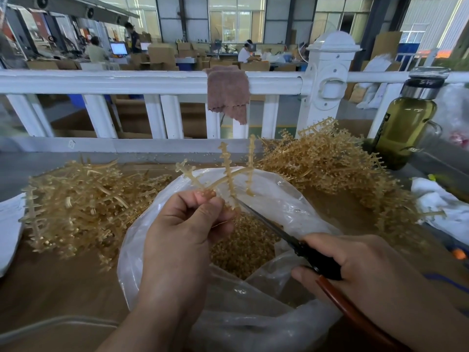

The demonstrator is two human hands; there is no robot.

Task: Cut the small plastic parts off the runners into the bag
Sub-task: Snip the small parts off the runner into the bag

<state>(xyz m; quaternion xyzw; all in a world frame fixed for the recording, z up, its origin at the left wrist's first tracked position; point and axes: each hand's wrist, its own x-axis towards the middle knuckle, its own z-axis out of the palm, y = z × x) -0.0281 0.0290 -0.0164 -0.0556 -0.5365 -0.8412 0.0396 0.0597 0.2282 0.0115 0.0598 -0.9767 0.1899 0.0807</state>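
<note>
A: Nearest?
B: The right hand (368,270), fingers curled round the scissors (291,240), blade tip at a runner (228,171).
A: Left hand (182,229)?
B: Pinching that runner above the open plastic bag (291,207); cut parts (243,247) lie inside.

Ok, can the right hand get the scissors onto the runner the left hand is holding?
Probably yes: the right hand holds the scissors with the blade tip at the runner pinched by the left hand over the bag; nothing lies between.
</note>
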